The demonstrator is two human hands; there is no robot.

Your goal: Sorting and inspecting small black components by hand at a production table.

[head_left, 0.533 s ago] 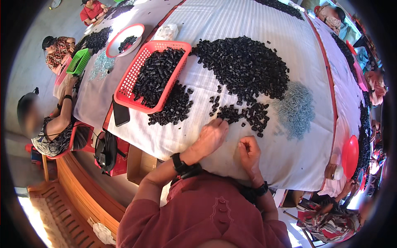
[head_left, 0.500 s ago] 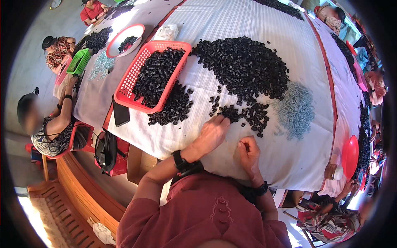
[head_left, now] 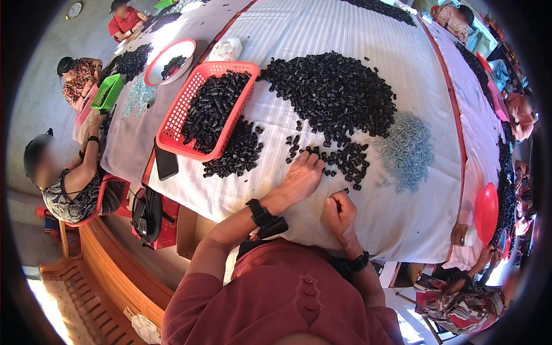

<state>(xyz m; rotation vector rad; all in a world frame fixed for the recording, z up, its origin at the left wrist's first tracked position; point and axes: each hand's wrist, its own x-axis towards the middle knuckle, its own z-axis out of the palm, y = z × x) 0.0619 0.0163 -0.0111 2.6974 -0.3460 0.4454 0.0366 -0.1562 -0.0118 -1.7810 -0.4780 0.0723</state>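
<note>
My left hand (head_left: 305,177) is over the near edge of a small group of black plastic pieces (head_left: 348,160), its fingers curled down and pressed together. Whatever they pinch is hidden. To its right my right hand (head_left: 339,214) is closed in a loose fist above the white cloth, with a small black piece (head_left: 346,190) showing at its fingertips. Beyond both hands spreads a large heap of short black tubular pieces (head_left: 333,95). Beside it on the right lies a pile of small pale blue-clear pieces (head_left: 407,152).
A red plastic basket (head_left: 167,135) full of black pieces stands to the left, with another black heap (head_left: 236,158) against it. A dark phone (head_left: 167,165) lies by the table edge. Farther off are a red-rimmed bowl (head_left: 150,72) and a white bag (head_left: 227,50). Several people sit around.
My left hand has shifted slightly right and stays at the small black pieces. A black piece now shows at my right fingertips. The whole view has shifted slightly.
</note>
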